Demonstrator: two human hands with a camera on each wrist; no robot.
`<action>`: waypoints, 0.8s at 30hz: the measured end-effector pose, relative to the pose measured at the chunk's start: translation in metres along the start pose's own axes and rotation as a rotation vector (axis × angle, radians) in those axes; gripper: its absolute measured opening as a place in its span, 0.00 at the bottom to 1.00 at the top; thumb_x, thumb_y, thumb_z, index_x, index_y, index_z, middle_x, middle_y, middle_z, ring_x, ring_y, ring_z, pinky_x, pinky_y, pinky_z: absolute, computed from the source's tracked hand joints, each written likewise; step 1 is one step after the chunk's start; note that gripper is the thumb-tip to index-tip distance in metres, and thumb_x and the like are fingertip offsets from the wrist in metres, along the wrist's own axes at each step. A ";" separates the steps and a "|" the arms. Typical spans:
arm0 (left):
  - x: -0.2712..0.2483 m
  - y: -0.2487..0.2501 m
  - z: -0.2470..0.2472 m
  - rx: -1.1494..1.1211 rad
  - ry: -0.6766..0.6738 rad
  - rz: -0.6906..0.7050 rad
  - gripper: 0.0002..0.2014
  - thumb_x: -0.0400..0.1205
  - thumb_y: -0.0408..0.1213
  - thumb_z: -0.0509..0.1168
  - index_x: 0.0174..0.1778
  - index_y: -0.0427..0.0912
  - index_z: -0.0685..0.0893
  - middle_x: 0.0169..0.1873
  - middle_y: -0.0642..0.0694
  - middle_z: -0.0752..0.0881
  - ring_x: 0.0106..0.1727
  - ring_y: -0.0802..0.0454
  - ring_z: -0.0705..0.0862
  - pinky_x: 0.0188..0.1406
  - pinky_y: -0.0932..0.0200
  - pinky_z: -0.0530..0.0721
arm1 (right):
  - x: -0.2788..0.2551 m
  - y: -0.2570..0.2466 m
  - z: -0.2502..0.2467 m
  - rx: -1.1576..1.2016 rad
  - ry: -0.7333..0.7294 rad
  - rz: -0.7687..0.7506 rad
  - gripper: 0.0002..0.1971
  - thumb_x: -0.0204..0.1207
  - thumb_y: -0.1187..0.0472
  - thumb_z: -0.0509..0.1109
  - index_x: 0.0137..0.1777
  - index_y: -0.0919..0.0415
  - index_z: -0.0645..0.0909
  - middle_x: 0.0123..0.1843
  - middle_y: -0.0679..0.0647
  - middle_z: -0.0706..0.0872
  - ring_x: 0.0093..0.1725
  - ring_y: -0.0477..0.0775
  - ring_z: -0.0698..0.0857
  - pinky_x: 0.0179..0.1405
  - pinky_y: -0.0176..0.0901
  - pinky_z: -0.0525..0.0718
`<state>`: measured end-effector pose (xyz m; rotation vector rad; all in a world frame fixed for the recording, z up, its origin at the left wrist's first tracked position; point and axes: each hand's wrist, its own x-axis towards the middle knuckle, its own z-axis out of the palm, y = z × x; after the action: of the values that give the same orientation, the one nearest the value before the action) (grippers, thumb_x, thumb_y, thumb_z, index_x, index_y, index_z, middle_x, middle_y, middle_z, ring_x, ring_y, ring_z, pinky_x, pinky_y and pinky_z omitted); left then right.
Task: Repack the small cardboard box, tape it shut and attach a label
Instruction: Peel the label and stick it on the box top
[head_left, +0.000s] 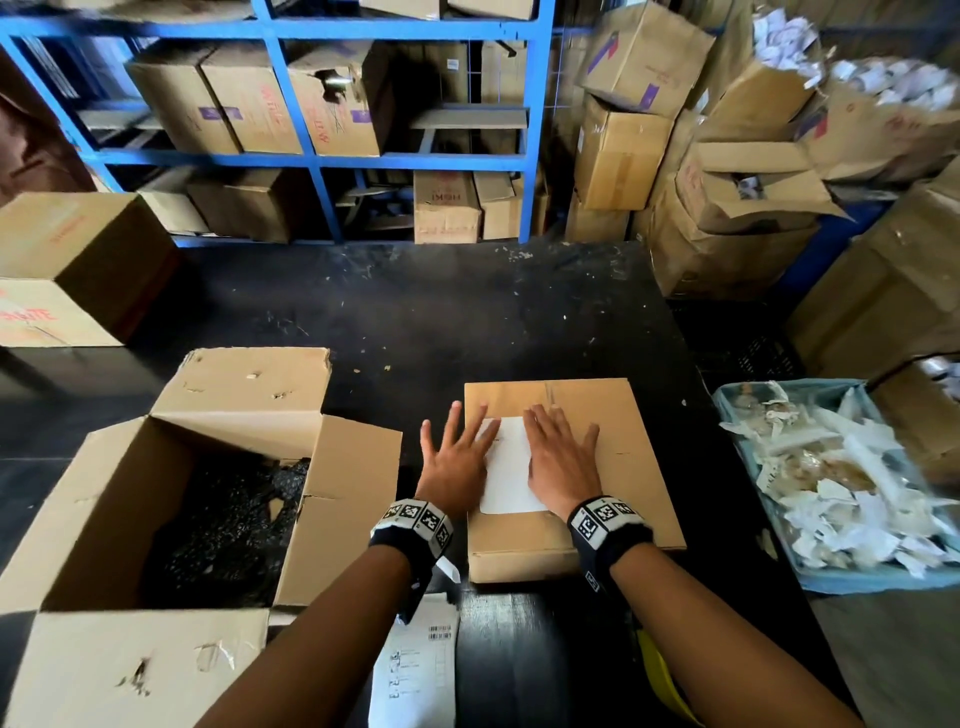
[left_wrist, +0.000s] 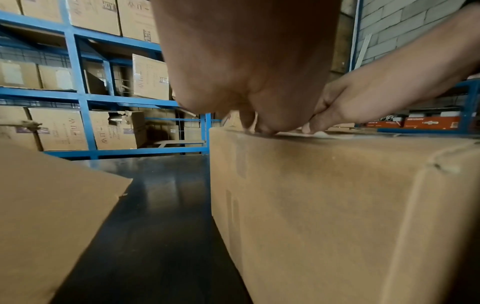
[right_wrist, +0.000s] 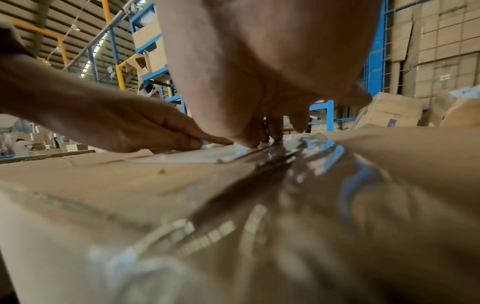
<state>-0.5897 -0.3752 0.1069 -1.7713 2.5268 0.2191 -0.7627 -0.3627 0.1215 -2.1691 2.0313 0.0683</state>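
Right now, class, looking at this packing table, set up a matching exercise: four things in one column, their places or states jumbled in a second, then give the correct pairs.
1. small cardboard box
2. white label
3. large open box
4. blue tray

a. full of paper scraps
b. holds black bags
c. closed, glossy tape along its seam
d. pressed flat under both hands

Pairs: 1-c, 2-d, 3-b, 4-a

So the small cardboard box (head_left: 613, 415) is plain brown, closed up and sitting flat on the black surface (head_left: 415, 312), with shiny clear tape (right_wrist: 298, 164) running along the top seam. There's a white label (head_left: 509, 467) with rounded corners lying flat on the lid, toward the left side of the top and blank as far as I can see.
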 end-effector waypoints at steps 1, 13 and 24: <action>0.000 0.001 0.001 0.059 -0.025 0.044 0.34 0.90 0.39 0.53 0.88 0.52 0.42 0.88 0.49 0.38 0.87 0.39 0.35 0.79 0.19 0.43 | 0.001 0.000 0.001 -0.023 -0.042 -0.021 0.37 0.87 0.59 0.59 0.91 0.53 0.46 0.93 0.52 0.46 0.91 0.60 0.45 0.80 0.83 0.43; -0.006 0.003 0.024 0.001 -0.119 0.092 0.34 0.87 0.59 0.30 0.87 0.46 0.38 0.88 0.48 0.38 0.88 0.44 0.36 0.81 0.24 0.39 | -0.028 0.007 0.009 -0.018 -0.211 -0.030 0.32 0.91 0.43 0.40 0.91 0.52 0.40 0.93 0.46 0.41 0.91 0.55 0.42 0.79 0.86 0.34; -0.002 0.002 0.017 -0.025 -0.186 0.096 0.35 0.88 0.60 0.35 0.88 0.46 0.39 0.88 0.50 0.38 0.88 0.46 0.38 0.79 0.23 0.45 | -0.091 0.001 0.017 -0.006 -0.241 -0.018 0.32 0.90 0.45 0.40 0.91 0.52 0.41 0.92 0.44 0.41 0.91 0.51 0.40 0.78 0.86 0.32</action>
<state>-0.5920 -0.3704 0.0903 -1.5582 2.4878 0.4018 -0.7686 -0.2702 0.1184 -2.0688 1.8796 0.3172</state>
